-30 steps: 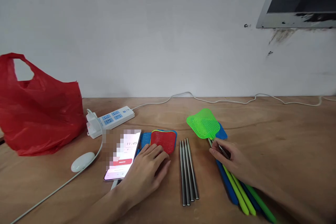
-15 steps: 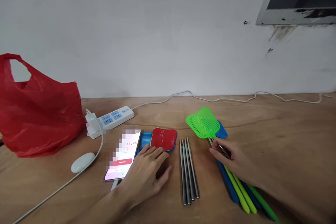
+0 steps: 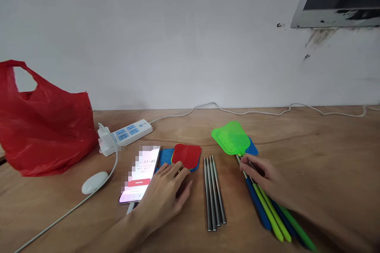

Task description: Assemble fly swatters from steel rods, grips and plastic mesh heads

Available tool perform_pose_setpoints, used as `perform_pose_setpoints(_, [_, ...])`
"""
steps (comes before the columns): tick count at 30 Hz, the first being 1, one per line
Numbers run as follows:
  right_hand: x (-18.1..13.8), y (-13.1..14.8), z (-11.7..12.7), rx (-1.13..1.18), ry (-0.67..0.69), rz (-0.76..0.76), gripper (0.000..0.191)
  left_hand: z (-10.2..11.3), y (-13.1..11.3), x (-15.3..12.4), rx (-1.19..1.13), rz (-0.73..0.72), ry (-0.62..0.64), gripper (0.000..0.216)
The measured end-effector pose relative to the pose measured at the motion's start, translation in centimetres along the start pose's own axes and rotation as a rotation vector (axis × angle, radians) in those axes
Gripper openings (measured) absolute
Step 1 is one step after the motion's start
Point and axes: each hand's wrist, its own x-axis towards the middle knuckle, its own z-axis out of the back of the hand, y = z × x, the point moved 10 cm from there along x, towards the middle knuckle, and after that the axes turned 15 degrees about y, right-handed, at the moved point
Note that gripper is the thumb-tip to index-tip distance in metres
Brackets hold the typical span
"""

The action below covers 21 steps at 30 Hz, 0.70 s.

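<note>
My right hand (image 3: 263, 174) pinches thumb and fingers together at the neck of a green fly swatter (image 3: 231, 138), on a pile of swatters. A blue swatter head (image 3: 252, 148) peeks out behind it. Blue, yellow-green and green handles (image 3: 270, 213) fan out below the hand. My left hand (image 3: 166, 189) lies palm down, its thumb apart from the loosely bent fingers. Those fingertips reach the lower edge of a red swatter head (image 3: 187, 155), stacked on blue and yellow ones; a blue mesh head (image 3: 166, 157) is beside it. Between my hands lie several metal rods (image 3: 212, 197), side by side.
A lit phone (image 3: 141, 174) lies left of my left hand. Behind it are a white power strip (image 3: 130, 133) with a charger and cable, and a white oval device (image 3: 94, 183). A red plastic bag (image 3: 47, 126) stands at far left. A thin cord (image 3: 252, 112) runs along the wall.
The view has shifted very slightly. My left fingers have moved a little toward the red swatter head's edge. My right hand stays at the green swatter's neck, its fingers slightly shifted.
</note>
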Motion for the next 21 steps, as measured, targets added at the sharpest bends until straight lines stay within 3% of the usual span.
perform_pose_setpoints(4, [0.1,-1.3,0.0,0.340,-0.003,-0.086,0.033,-0.1,-0.7,0.0,-0.027,-0.067,0.021,0.018])
perform_pose_setpoints(7, [0.1,-1.5,-0.1,0.445,-0.020,-0.139,0.036,-1.1,-2.2,0.0,-0.036,-0.199,0.117,0.023])
perform_pose_setpoints(12, [0.4,-1.5,-0.5,0.467,0.008,-0.164,0.042,-2.5,-2.9,-0.1,-0.004,-0.242,0.214,0.029])
perform_pose_setpoints(21, [0.3,-1.3,-0.3,0.415,0.009,-0.102,0.037,-2.8,-2.2,0.1,0.074,-0.211,0.232,0.030])
